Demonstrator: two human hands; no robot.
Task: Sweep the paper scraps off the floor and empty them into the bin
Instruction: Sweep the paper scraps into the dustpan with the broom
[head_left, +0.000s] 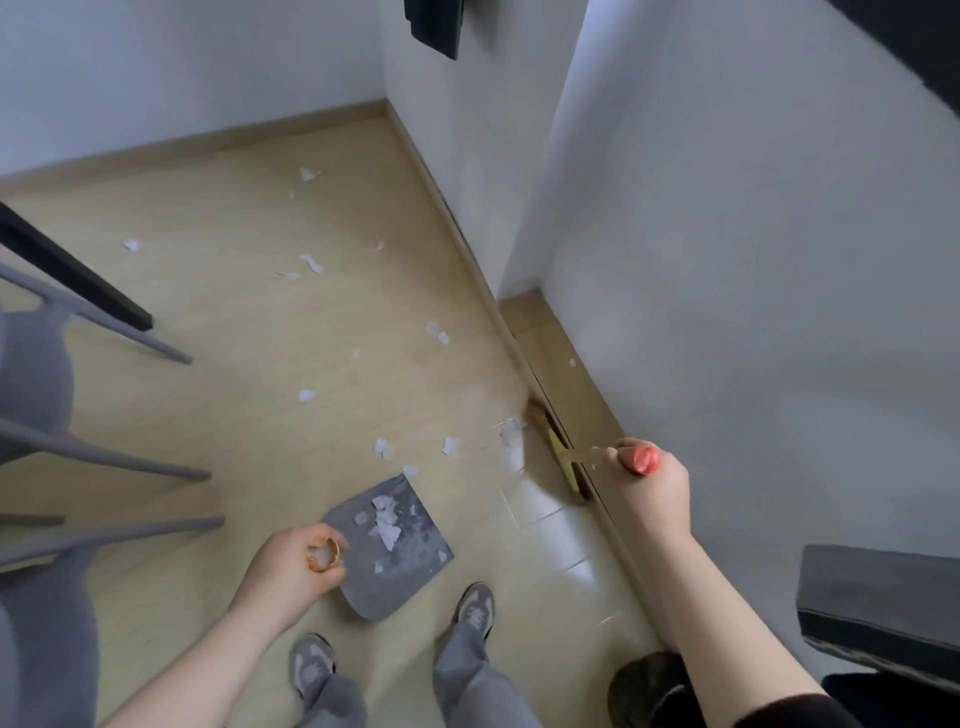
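White paper scraps (310, 262) lie scattered over the wooden floor, with a cluster (452, 446) just beyond the dustpan. A grey dustpan (410, 558) rests on the floor in front of my feet and holds several scraps. My left hand (298, 564) grips the top of its handle. My right hand (649, 486) is closed around the red-tipped handle of a broom. The broom's head (553, 447) sits against the skirting board, to the right of the scrap cluster. A dark round bin (649, 688) shows at the bottom right, partly hidden by my right forearm.
Grey chairs (36, 395) and a black table leg (78, 270) stand at the left. White walls form a corner ahead and a jutting wall at the right. A dark cushioned seat (878, 608) sits at the lower right. My shoes (475, 608) stand behind the dustpan.
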